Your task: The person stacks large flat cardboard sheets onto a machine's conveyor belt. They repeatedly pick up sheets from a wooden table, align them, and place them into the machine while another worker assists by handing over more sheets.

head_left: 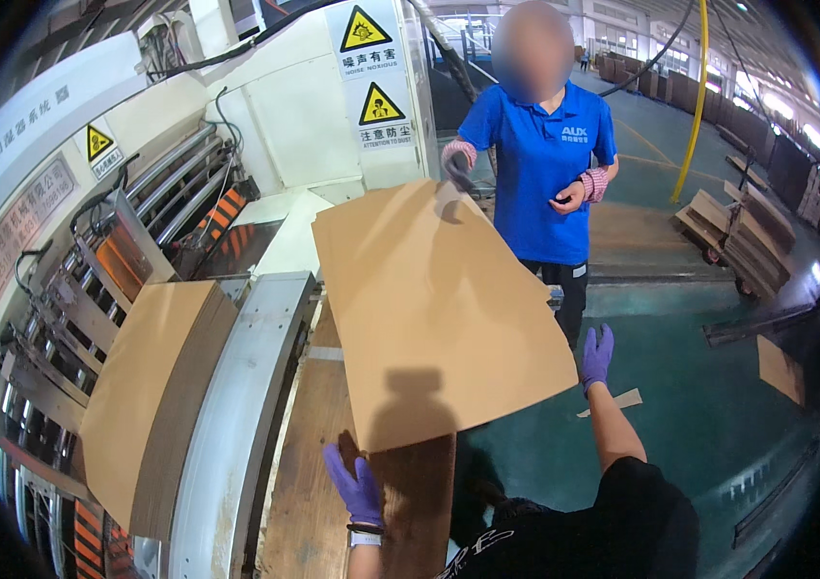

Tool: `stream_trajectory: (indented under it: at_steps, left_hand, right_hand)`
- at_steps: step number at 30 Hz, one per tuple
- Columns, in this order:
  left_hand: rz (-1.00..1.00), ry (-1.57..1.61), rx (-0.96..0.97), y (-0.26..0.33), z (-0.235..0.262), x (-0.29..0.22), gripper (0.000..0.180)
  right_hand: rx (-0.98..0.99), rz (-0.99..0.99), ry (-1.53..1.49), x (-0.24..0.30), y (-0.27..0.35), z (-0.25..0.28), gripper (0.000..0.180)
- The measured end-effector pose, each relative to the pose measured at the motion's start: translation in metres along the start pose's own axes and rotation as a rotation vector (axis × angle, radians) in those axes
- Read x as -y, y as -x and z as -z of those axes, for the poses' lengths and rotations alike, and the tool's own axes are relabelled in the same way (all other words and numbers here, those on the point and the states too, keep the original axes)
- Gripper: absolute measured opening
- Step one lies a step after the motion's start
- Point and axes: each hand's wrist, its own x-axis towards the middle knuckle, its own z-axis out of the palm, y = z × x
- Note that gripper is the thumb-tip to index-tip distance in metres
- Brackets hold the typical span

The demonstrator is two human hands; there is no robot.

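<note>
Cardboard sheets lie at the centre of my view, their near end over a wooden surface and their far end toward a co-worker. Nearest to me, the purple-gloved left hand is positioned at the near left corner; thumb and fingers are apart, and I cannot tell whether they contact the edge. The purple-gloved right hand is located just beside the right corner, fingers raised and apart, above a green floor. To the left of the wooden surface I note a metal rail, then a second cardboard stack standing against the machine. At the far end of the sheets stands the co-worker in a blue shirt, one hand at the far edge; I cannot confirm its grip. Farther back are a yellow pole and piled boards.
</note>
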Motion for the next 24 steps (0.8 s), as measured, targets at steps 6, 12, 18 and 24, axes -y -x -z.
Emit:
stream_trajectory:
  at_steps: [6, 12, 18, 24]
  left_hand:
    - [0.186, 0.16, -0.09, -0.049, -0.071, -0.002, 0.052]
    - [0.233, 0.401, -0.016, -0.096, -0.123, -0.018, 0.043]
    - [0.539, 0.612, 0.072, -0.111, -0.109, -0.01, 0.044]
    - [0.534, 0.638, 0.245, -0.126, -0.093, -0.001, 0.056]
  right_hand:
    - [0.144, -0.191, -0.361, -0.003, -0.037, -0.055, 0.043]
    - [0.602, 0.398, -0.048, -0.068, -0.083, -0.11, 0.037]
    - [0.99, -0.037, -0.132, -0.01, -0.084, -0.12, 0.055]
    - [1.056, -0.159, -0.167, -0.002, -0.09, -0.131, 0.074]
